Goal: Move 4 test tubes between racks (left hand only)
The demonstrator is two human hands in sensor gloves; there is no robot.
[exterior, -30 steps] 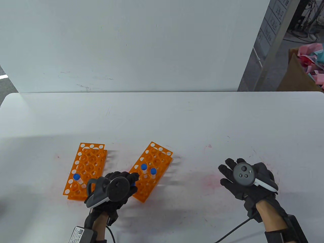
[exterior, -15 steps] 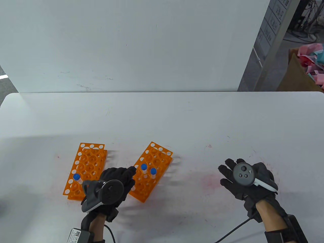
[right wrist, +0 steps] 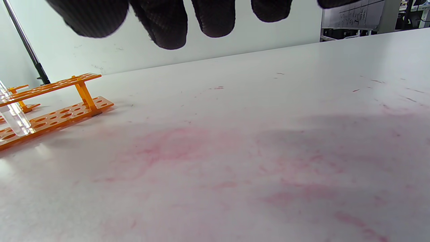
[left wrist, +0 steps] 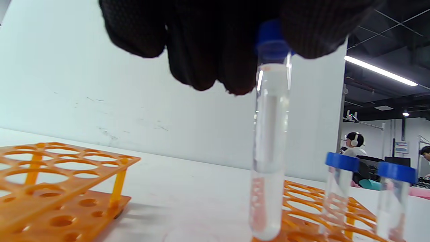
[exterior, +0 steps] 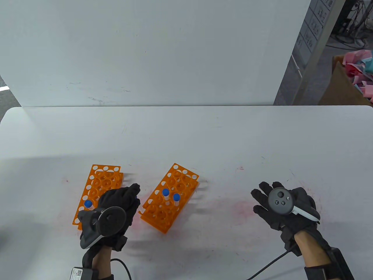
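Observation:
Two orange racks lie on the white table: the left rack (exterior: 100, 186) and the right rack (exterior: 172, 198). The left rack holds one blue-capped tube (exterior: 88, 204). The right rack holds two blue-capped tubes (exterior: 165, 192) (exterior: 176, 197). My left hand (exterior: 122, 201) is between the racks, over the left rack's right edge, and grips a clear blue-capped test tube (left wrist: 270, 141) by its cap, upright and clear of both racks. My right hand (exterior: 279, 204) rests open and empty on the table at the right.
A white wall panel (exterior: 151, 52) stands behind the table. A cardboard box (exterior: 346, 84) with coloured paper is at the far right, off the table. Pink stains (exterior: 242, 208) mark the table between the hands.
My left hand has lifted a tube out of the right rack's near end and carried it left toward the left rack. The right rack shifted slightly. The right hand has not moved.

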